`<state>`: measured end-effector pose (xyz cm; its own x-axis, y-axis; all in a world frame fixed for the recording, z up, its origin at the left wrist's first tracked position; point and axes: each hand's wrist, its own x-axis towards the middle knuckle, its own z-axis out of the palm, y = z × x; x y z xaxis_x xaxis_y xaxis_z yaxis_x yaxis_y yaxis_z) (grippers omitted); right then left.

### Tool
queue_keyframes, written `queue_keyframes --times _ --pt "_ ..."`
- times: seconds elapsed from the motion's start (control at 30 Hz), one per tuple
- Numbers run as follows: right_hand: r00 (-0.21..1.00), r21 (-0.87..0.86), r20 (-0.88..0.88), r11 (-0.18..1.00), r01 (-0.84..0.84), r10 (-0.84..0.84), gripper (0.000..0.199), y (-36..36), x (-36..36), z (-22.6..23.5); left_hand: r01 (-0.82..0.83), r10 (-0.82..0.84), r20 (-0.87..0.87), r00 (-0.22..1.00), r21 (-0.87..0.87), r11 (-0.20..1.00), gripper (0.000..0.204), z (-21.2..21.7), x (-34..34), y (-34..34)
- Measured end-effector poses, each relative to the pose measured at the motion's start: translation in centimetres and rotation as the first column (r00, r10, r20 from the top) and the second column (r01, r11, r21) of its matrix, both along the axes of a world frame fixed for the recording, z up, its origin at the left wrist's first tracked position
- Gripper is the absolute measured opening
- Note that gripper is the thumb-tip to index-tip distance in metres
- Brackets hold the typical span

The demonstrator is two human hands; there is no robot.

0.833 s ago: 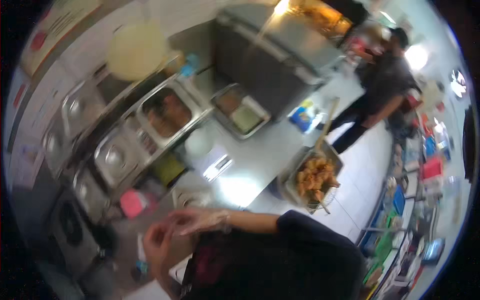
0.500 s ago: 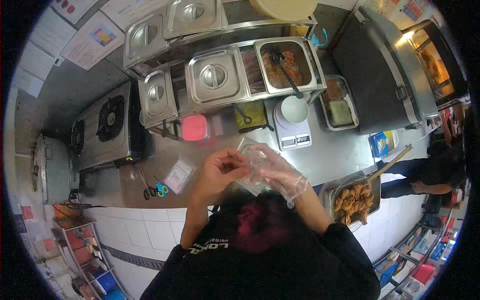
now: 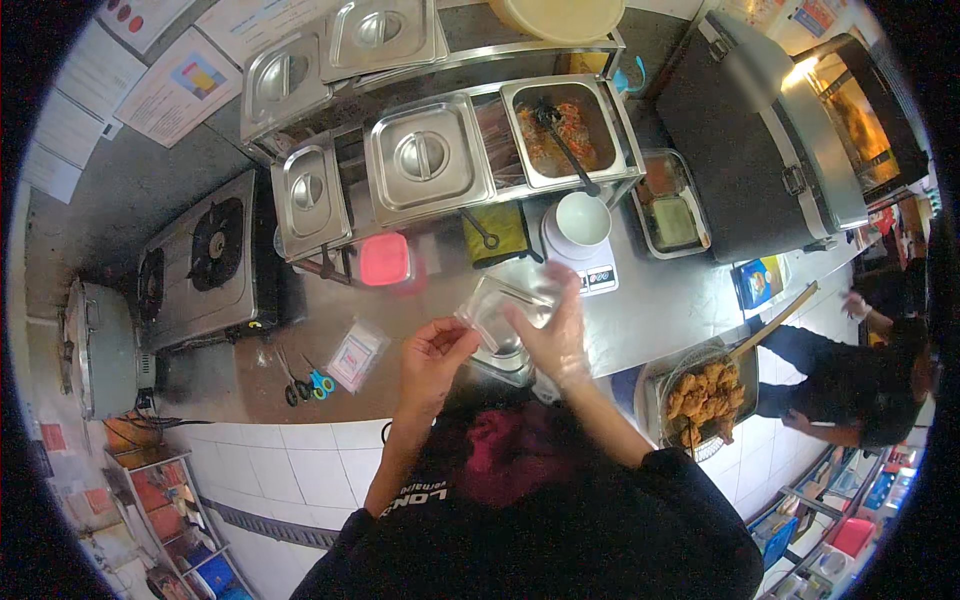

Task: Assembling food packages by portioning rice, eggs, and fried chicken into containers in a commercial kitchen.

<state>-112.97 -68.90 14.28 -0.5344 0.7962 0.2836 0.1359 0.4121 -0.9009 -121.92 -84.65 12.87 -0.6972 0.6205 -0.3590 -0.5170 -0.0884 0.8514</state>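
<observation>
A clear, thin plastic piece [image 3: 490,312] with fairly straight edges hangs over the steel counter in front of me; its exact kind is hard to make out. Bare, my left hand [image 3: 432,355] pinches it between thumb and fingertips at its left corner. On my right hand [image 3: 555,335] is a clear plastic glove. Its thumb and fingers are spread beside the plastic, and the fingertips are blurred. Below the plastic, close to the counter's front edge, lies a clear flat packet [image 3: 505,368], partly covered.
A white bowl [image 3: 583,220] sits on a kitchen scale [image 3: 601,280]. Left are a pink-lidded tub [image 3: 385,260], scissors [image 3: 320,382], a packet [image 3: 357,357] and a gas stove [image 3: 205,260]. Fried chicken [image 3: 705,400] fills a tray at right; another person [image 3: 850,380] stands beyond.
My hands have moved apart, the right fingers spreading upward and right. The clear plastic shows flatter between them. At the right, the other person has moved further into view.
</observation>
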Motion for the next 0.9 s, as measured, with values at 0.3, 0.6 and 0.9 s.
queue_keyframes --times 0.3,0.6,0.9 --pt "0.811 -0.559 0.113 0.712 -0.425 0.573 0.023 -0.2 2.1 1.0 0.181 -0.278 -0.309 0.909 -0.307 0.934 0.025 2.1 0.0 0.1" --pt "0.786 -0.482 0.175 0.748 -0.456 0.592 0.016 -0.1 2.8 1.6 0.168 -0.193 -0.246 0.950 -0.119 0.979 0.030 -0.8 1.4 -0.2" --pt "0.881 -0.466 0.099 0.804 -0.370 0.463 0.021 0.3 1.8 -1.8 -0.096 0.023 -0.491 0.871 -0.125 0.987 0.031 -1.3 2.8 1.4"
